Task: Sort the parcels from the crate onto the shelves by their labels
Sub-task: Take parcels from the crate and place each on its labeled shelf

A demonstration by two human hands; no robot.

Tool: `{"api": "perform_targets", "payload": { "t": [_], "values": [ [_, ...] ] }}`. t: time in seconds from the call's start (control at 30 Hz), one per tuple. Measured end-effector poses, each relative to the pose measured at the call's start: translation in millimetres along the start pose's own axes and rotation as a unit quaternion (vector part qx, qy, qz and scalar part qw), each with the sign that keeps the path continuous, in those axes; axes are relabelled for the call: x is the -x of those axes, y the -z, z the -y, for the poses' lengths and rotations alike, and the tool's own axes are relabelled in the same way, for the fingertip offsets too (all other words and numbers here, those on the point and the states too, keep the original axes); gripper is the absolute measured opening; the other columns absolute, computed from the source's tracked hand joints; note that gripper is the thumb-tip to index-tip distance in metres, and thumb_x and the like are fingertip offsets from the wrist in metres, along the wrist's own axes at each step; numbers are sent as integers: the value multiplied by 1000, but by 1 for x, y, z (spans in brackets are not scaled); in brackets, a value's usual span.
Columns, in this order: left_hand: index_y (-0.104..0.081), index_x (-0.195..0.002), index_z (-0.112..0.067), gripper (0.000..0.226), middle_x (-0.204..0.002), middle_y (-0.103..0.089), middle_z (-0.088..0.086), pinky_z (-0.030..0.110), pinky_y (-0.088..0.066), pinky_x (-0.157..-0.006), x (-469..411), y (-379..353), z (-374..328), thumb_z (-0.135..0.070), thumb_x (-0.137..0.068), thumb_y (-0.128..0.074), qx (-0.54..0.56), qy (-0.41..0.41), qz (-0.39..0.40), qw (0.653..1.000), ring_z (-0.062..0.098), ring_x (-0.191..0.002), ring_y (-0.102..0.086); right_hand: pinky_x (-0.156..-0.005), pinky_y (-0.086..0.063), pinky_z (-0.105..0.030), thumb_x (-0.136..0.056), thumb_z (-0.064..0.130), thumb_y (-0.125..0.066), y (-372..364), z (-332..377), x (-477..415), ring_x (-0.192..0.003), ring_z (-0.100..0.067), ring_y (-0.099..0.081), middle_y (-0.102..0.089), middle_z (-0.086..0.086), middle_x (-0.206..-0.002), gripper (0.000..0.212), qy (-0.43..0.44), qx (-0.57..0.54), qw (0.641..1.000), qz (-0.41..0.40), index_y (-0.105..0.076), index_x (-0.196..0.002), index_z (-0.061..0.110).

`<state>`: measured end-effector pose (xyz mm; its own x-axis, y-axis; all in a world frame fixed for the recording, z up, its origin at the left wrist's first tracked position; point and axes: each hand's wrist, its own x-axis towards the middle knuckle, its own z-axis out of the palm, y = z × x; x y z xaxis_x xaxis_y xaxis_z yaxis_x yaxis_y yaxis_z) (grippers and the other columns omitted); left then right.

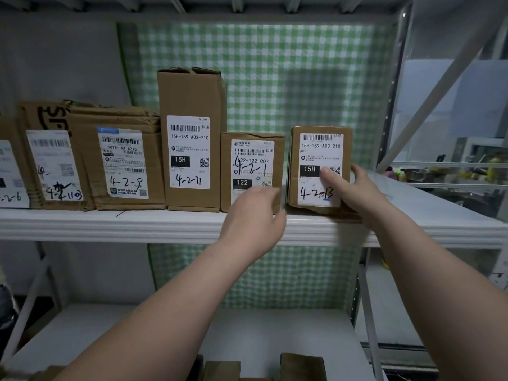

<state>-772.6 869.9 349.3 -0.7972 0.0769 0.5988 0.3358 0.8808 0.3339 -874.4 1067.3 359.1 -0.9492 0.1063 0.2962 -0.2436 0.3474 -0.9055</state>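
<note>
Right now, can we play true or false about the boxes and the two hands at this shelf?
1. The right hand grips the end box at the right of the row. True.
2. The tall box stands at the far left of the row. False: it stands mid-row, with boxes on both sides.
3. The 122 box stands between the tall box and the end box. True.
4. Both hands hold the end box. False: the left hand is in front of the 122 box.
5. The cloth behind the boxes is red. False: it has green and white checks.
</note>
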Motion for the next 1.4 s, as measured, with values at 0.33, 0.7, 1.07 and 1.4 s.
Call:
{"api": "perform_targets", "payload": {
  "t": [0.33,0.7,1.07,1.4],
  "values": [
    [-39,-140,-14,50,-132,-48,3,20,-32,-87,-28,-21,-33,-16,-92,-51,123,16,53,991,18,-122,-46,-102,-47,-46,-48,94,-49,1,-6,-9,-120,-22,-57,-57,-2,-138,119,5,4,1000,1,-48,-141,20],
    [-41,-141,-24,58,-142,-37,1,40,-30,-107,-50,-8,-26,-15,-86,-59,5,-46,-146,988,23,-130,-29,-109,-38,-53,-39,88,-72,6,-7,-19,-129,-22,-51,-49,3,-146,135,-7,-72,994,82,-21,-152,35],
    [-34,-144,-30,59,-145,-39,-4,56,-1,-115,-86,12,-21,-26,-90,-58,-156,-93,-65,981,22,-140,-23,-94,-54,-40,-47,66,-85,-2,-16,-17,-102,-13,-70,-70,8,-118,104,56,-94,986,129,-45,-137,31],
    [-31,-145,-22,58,-141,-40,-1,51,-6,-116,-87,8,-8,-21,-91,-55,-170,-128,-73,974,21,-135,-31,-101,-50,-42,-53,74,-74,-11,-18,-16,-110,-11,-65,-67,13,-122,95,104,-7,989,107,-48,-134,31]
  ]
}}
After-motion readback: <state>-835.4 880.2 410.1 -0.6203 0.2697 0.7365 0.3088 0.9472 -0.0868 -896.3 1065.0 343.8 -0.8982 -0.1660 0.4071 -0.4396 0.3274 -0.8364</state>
